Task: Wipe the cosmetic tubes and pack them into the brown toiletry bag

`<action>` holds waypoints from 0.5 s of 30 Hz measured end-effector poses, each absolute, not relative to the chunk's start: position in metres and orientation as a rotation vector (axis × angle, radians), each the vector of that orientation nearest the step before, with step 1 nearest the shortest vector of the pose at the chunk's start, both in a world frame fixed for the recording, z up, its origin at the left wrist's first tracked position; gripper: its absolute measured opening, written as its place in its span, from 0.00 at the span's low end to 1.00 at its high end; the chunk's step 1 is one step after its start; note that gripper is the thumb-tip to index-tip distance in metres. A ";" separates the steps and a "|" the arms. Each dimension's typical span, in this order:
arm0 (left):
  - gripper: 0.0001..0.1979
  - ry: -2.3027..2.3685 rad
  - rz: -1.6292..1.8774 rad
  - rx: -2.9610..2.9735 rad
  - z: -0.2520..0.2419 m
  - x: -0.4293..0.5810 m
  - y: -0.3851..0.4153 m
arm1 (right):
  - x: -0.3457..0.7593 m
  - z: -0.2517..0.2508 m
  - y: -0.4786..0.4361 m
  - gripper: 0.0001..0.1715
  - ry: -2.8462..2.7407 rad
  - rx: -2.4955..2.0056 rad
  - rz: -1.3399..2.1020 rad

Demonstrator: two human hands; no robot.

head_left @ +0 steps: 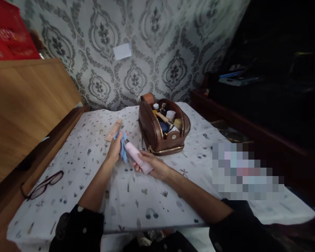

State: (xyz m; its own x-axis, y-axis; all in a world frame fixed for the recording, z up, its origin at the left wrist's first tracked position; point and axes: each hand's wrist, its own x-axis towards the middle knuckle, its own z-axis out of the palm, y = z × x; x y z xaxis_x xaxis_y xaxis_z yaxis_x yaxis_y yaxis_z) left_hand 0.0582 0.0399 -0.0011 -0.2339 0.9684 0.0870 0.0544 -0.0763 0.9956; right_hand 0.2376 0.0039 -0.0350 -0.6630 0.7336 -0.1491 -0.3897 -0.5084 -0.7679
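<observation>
In my right hand [152, 163] is a pale pink cosmetic tube [135, 154] with a silver cap, tilted so that the cap points up and left. My left hand [114, 147] is closed on a light blue cloth [124, 154], close beside the capped end; whether cloth and tube touch I cannot tell. Just behind my left hand a beige tube [113, 130] lies on the table. Beyond my right hand stands a brown leather toiletry bag [153, 140], unzipped, with jars, a brush and small bottles inside.
The printed white tablecloth [147, 196] spreads under everything. Red-framed glasses [46, 183] lie at the left edge, near a wooden cabinet [28, 91]. A blurred-out patch [246, 171] covers something at the right. Patterned wallpaper [154, 42] rises behind.
</observation>
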 end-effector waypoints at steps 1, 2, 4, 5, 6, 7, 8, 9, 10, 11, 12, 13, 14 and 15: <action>0.25 1.303 1.414 1.225 0.001 0.056 0.039 | 0.239 -0.033 0.005 0.19 -0.922 -0.618 2.193; 0.23 1.223 1.397 1.271 0.004 0.053 0.037 | 0.240 -0.032 0.005 0.17 -0.893 -0.620 2.213; 0.21 1.100 1.349 1.357 0.010 0.046 0.033 | 0.243 -0.028 0.007 0.13 -0.839 -0.638 2.260; 0.21 1.066 1.322 1.386 0.012 0.042 0.031 | 0.245 -0.025 0.007 0.12 -0.828 -0.661 2.279; 0.21 1.050 1.297 1.399 0.013 0.037 0.029 | 0.245 -0.023 0.007 0.12 -0.829 -0.691 2.291; 0.21 1.044 1.272 1.405 0.013 0.033 0.027 | 0.245 -0.022 0.007 0.12 -0.848 -0.728 2.294; 0.20 1.047 1.252 1.405 0.013 0.028 0.026 | 0.244 -0.020 0.007 0.13 -0.884 -0.766 2.284; 0.20 1.055 1.237 1.406 0.012 0.023 0.025 | 0.242 -0.019 0.007 0.14 -0.941 -0.805 2.256; 0.19 1.066 1.233 1.412 0.010 0.018 0.023 | 0.239 -0.019 0.007 0.15 -1.014 -0.843 2.205; 0.17 1.078 1.241 1.421 0.008 0.014 0.022 | 0.236 -0.019 0.007 0.17 -1.107 -0.876 2.133; 0.17 1.092 1.261 1.427 0.006 0.010 0.020 | 0.233 -0.019 0.007 0.18 -1.219 -0.904 2.040; 0.16 1.107 1.280 1.426 0.004 0.008 0.019 | 0.230 -0.020 0.008 0.20 -1.351 -0.927 1.927; 0.17 1.126 1.288 1.418 0.003 0.005 0.017 | 0.228 -0.021 0.009 0.22 -1.492 -0.944 1.795; 0.18 1.149 1.283 1.410 0.001 0.004 0.015 | 0.227 -0.022 0.010 0.24 -1.634 -0.955 1.644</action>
